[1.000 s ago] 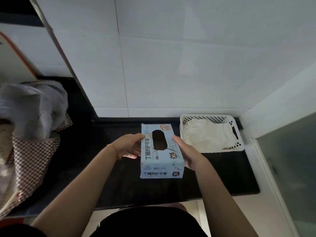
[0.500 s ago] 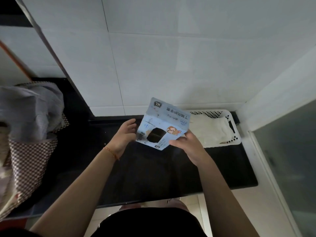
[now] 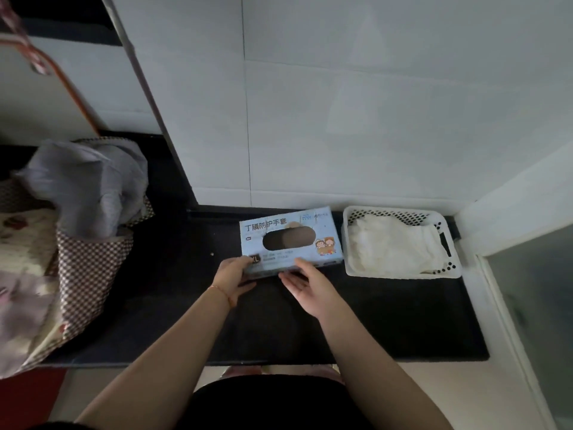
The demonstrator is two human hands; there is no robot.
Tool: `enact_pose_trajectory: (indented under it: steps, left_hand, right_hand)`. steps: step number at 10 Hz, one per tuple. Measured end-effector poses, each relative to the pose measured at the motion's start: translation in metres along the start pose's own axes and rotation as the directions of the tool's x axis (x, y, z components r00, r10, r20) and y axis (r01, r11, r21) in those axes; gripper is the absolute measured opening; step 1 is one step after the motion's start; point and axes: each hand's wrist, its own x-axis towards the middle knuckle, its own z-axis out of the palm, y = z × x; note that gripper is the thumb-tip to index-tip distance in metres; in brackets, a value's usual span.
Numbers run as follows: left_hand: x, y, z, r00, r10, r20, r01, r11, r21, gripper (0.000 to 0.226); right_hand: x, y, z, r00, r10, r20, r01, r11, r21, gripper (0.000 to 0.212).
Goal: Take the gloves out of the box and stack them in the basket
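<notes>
A light blue glove box [image 3: 290, 237] lies flat on the black counter [image 3: 387, 315], its oval opening facing up and dark inside. My left hand [image 3: 231, 276] grips the box's near left corner, thumb on top. My right hand [image 3: 305, 287] lies with straight fingers against the box's near edge, palm turned up. Just to the right of the box stands a white perforated basket [image 3: 344, 243] with a pile of white gloves [image 3: 390, 243] in it. No glove shows in the box opening.
A checkered fabric bag [image 3: 90, 265] with a grey plastic bag [image 3: 83, 187] stuffed in it stands at the counter's left. White tiled wall rises right behind box and basket. A white frame with a glass panel [image 3: 533, 305] borders the counter's right end.
The box was lifted and tipped up in both hands; now it lies flat on the counter beside the basket, turned lengthwise. My right hand has let go and opened.
</notes>
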Motion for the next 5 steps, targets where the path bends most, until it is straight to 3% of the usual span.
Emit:
enact_pose_trajectory:
  steps: [2, 4, 5]
  left_hand:
    - [0.015, 0.005, 0.010, 0.996, 0.083, 0.016, -0.084, 0.994, 0.076, 0.020]
    - [0.014, 0.016, 0.027, 0.984, 0.175, 0.033, -0.177, 0.978, 0.110, 0.015]
    - [0.019, 0.014, 0.029, 0.979, 0.203, 0.015, -0.202, 0.961, 0.190, 0.027]
  right_hand:
    - [0.011, -0.006, 0.009, 0.994, -0.026, -0.110, 0.030, 0.999, 0.036, 0.035]
    - [0.008, -0.019, 0.007, 0.993, -0.047, -0.104, 0.031, 0.989, -0.144, 0.032]
    - [0.003, -0.024, 0.011, 0.986, -0.005, -0.164, -0.017, 0.990, -0.137, 0.033]
